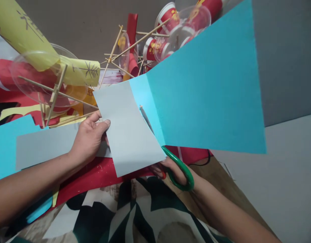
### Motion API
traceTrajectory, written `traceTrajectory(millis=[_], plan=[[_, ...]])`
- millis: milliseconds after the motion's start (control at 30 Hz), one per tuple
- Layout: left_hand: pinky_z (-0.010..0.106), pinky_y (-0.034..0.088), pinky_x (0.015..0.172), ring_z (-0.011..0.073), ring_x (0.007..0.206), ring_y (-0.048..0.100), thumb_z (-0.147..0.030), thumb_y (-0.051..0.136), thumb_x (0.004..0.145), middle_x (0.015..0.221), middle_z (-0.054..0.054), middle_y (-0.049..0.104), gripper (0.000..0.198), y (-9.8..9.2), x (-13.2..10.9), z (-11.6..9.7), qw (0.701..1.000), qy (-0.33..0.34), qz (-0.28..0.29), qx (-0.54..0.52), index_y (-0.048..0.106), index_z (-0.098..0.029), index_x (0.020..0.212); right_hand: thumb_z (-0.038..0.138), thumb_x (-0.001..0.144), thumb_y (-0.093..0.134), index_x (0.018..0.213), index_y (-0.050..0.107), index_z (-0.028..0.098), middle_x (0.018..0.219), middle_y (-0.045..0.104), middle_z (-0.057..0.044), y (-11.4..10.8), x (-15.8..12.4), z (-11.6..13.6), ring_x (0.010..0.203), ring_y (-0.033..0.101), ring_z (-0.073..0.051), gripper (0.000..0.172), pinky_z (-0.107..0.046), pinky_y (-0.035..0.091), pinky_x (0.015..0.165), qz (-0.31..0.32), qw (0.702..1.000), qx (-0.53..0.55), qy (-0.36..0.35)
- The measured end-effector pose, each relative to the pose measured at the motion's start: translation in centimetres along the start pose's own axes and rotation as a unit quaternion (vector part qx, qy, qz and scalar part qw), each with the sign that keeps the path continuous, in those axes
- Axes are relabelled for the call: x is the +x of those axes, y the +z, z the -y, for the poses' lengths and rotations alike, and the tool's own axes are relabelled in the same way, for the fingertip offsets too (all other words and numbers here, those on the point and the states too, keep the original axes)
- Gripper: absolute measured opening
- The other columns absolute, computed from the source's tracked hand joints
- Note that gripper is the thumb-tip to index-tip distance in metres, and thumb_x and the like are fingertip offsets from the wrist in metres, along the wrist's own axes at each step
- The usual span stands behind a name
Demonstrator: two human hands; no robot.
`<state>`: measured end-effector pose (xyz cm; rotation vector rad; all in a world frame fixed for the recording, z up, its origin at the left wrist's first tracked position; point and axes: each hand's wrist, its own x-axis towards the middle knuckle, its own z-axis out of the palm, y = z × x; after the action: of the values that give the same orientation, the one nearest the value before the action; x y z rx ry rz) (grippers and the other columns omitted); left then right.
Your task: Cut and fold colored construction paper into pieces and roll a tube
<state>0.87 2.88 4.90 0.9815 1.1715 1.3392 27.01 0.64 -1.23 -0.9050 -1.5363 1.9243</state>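
My left hand (91, 133) pinches the left edge of a grey sheet of paper (130, 131), thumb on top and fingers behind. Along that sheet's right edge lies a large folded blue sheet of paper (211, 87), its right part raised and standing up at a crease. My right hand (174, 170) is closed in the green handle of a pair of scissors (182, 172). One dark blade shows against the blue paper beside the grey edge; the rest of the scissors is hidden by the papers. Some right fingers are covered by the grey sheet.
Behind the papers stand bamboo-stick frames (110, 60), red paper cups (168, 17), a clear plastic plate (51, 77) and yellow paper rolls (31, 33). More grey paper (46, 145) and blue paper (11, 138) lie at left on a red surface (94, 173). A grey wall rises behind.
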Motion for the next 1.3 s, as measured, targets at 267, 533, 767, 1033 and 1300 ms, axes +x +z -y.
traceTrajectory(millis=[267, 533, 767, 1033, 1300], plan=[[0.021, 0.045, 0.044, 0.0103, 0.041, 0.051, -0.025, 0.065, 0.082, 0.056, -0.006, 0.060, 0.019, -0.2, -0.1, 0.2, 0.999, 0.022, -0.010, 0.030, 0.063, -0.021, 0.101, 0.057, 0.091, 0.046, 0.053, 0.044, 0.022, 0.047, 0.046, 0.000, 0.9, 0.0, 1.2, 0.047, 0.046, -0.014, 0.051, -0.030, 0.038, 0.052, -0.051, 0.993, -0.100, 0.037], [0.021, 0.044, 0.043, 0.0105, 0.041, 0.052, -0.025, 0.065, 0.081, 0.056, -0.006, 0.061, 0.018, -0.1, 0.0, 0.4, 0.999, 0.012, -0.017, 0.043, 0.061, -0.021, 0.099, 0.040, 0.088, 0.050, 0.057, 0.040, 0.023, 0.042, 0.041, 0.004, 2.0, 0.4, 1.8, 0.040, 0.044, -0.012, 0.036, -0.027, 0.035, 0.044, -0.123, 0.980, -0.093, 0.129], [0.022, 0.046, 0.046, 0.0118, 0.045, 0.054, -0.026, 0.069, 0.078, 0.057, -0.004, 0.062, 0.022, -0.2, 0.2, 0.2, 0.998, 0.009, -0.034, 0.042, 0.064, -0.020, 0.099, 0.040, 0.091, 0.055, 0.057, 0.042, 0.023, 0.042, 0.043, 0.005, 1.3, -0.1, 0.7, 0.040, 0.046, -0.012, 0.040, -0.025, 0.035, 0.041, -0.126, 0.980, -0.120, 0.101], [0.022, 0.045, 0.047, 0.0112, 0.043, 0.053, -0.025, 0.069, 0.077, 0.056, -0.004, 0.061, 0.022, 0.2, 0.1, 0.2, 0.998, 0.010, -0.038, 0.046, 0.066, -0.020, 0.098, 0.056, 0.092, 0.053, 0.050, 0.042, 0.022, 0.042, 0.041, 0.003, 1.3, -0.2, 0.1, 0.040, 0.041, -0.010, 0.055, -0.025, 0.032, 0.041, -0.086, 0.992, -0.060, 0.068], [0.021, 0.044, 0.045, 0.0121, 0.044, 0.056, -0.024, 0.068, 0.077, 0.056, -0.004, 0.062, 0.023, 0.3, -0.2, 0.2, 0.998, 0.000, -0.027, 0.048, 0.065, -0.019, 0.100, 0.076, 0.085, 0.041, 0.056, 0.052, 0.020, 0.049, 0.046, -0.001, 1.5, -0.2, 0.9, 0.042, 0.041, -0.012, 0.064, -0.027, 0.031, 0.041, 0.002, 0.993, 0.089, 0.082]])
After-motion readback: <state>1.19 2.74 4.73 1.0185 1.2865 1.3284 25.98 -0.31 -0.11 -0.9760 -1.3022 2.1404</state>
